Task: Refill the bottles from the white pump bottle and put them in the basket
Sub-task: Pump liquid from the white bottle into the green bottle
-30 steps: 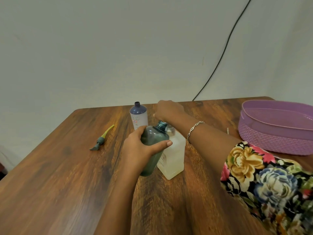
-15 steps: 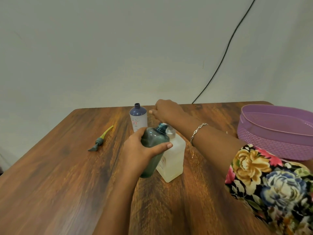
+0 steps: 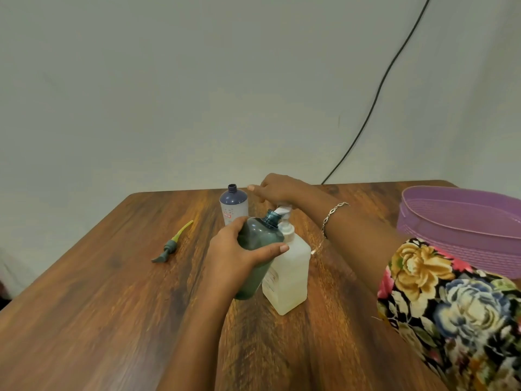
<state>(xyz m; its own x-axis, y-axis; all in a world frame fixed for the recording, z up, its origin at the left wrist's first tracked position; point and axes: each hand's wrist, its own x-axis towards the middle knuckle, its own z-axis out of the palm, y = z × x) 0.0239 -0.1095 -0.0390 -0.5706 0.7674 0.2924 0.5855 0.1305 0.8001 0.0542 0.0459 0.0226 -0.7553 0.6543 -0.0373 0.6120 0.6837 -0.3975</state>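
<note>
Pump head of translucent white plastic pump bottle: mostly hidden under right hand | its label: partly behind dark teal plastic bottle, print unreadable | teal bottle's near side: covered by left hand | purple woven plastic basket: cut off by right edge

a black cable runs down the plain pale wall behind a wooden table.
</note>
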